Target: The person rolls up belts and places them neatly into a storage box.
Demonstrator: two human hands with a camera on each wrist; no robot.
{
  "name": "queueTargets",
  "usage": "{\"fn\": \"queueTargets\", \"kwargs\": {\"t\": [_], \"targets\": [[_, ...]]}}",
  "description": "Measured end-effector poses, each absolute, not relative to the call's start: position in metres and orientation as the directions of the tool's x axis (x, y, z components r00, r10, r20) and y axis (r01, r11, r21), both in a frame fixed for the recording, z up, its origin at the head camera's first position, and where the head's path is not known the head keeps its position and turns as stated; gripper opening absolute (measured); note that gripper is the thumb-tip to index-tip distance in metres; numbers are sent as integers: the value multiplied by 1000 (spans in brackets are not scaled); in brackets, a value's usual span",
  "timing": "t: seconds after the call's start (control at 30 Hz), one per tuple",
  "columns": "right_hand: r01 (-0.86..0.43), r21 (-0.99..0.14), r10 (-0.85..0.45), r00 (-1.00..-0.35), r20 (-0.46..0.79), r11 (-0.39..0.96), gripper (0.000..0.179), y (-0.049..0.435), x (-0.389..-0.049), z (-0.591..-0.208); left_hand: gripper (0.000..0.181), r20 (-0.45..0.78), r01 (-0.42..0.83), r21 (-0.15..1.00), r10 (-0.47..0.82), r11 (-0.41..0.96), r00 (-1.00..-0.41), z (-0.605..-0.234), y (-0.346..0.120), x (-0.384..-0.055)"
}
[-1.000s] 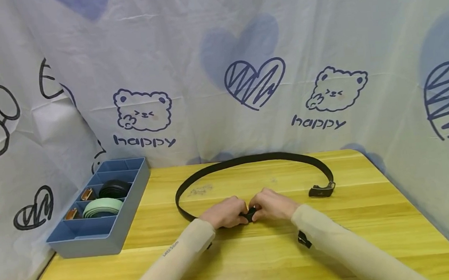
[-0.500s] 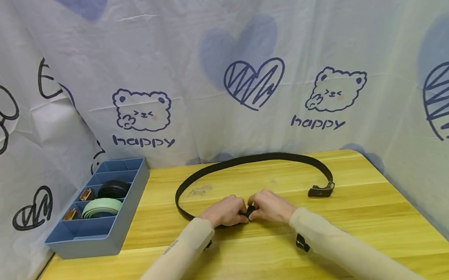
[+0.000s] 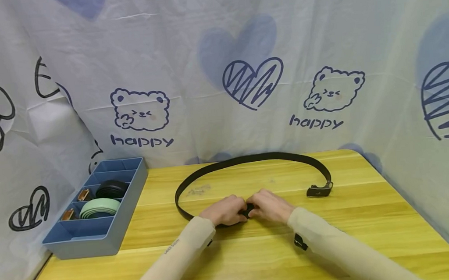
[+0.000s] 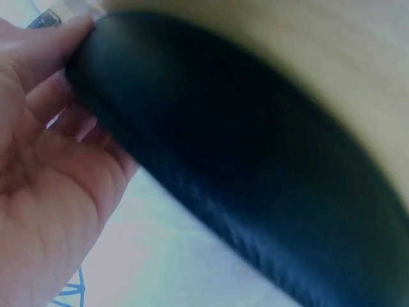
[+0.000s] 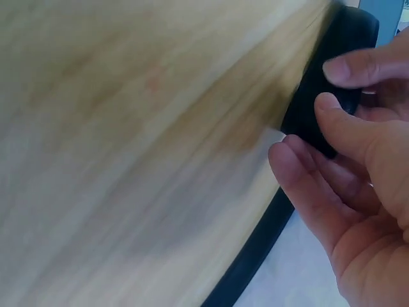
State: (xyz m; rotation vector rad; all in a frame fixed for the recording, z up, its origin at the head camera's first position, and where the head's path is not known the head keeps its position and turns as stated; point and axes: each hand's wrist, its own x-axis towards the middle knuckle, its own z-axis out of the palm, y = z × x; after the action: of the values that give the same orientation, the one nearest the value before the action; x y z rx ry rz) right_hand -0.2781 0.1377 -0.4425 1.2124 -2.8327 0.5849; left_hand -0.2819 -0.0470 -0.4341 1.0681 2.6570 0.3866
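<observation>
Blk belt [image 3: 265,157] on wood-look table [image 3: 234,266], laid in a wide loop: runs across the far side, bends round at L, comes back to both hands at center. Its buckle [image 3: 318,191] lies at R end, well apart from the hands; small mark on the plate, too tiny to read.

L hand [image 3: 226,211] pinches the strap btwn thumb & fingers, per L wrist view. R hand [image 3: 271,205] pinches it too, thumb on one face, fingers on the other, just beside L thumb; hands nearly meet, narrow grips both. Exact lie of the strap btwn fingertips hard to tell.

Writing: "happy" 2x in blue on the white cloth [image 3: 200,128] at far side, one under each bear drawing, L & R. Scribbled heart btwn them. L sleeve [image 3: 189,244] has small dark lettering, can't read for sure.

Blue-gray tray [image 3: 129,213] at L, divided. Green coil [image 3: 100,205] w/ coppery buckle [image 3: 68,214] beside it in one compartment; blk coil [image 3: 111,188] w/ another coppery piece [image 3: 84,195] in the next one farther back.
</observation>
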Motion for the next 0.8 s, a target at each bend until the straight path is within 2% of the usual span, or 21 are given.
{"fn": "queueTargets", "kwargs": {"t": [0.13,0.33,0.57,0.8], "targets": [[-703,-328,-706,-696,134,631,11,137,-278,-441,9,-149,642,330,709,693,-689,-432,-48,-282],[-701,-334,-711,-694,114,630,21,135,-278,-442,13,-104,675,334,737,658,-668,-433,-49,-284],[-724,-318,-730,-672,125,612,20,133,-285,-442,11,-42,736,295,778,609,-627,-438,-53,-291],[-724,-354,-753,-653,78,591,20,132,-290,-440,9,5,773,274,803,572,-596,-442,-60,-293]]}}
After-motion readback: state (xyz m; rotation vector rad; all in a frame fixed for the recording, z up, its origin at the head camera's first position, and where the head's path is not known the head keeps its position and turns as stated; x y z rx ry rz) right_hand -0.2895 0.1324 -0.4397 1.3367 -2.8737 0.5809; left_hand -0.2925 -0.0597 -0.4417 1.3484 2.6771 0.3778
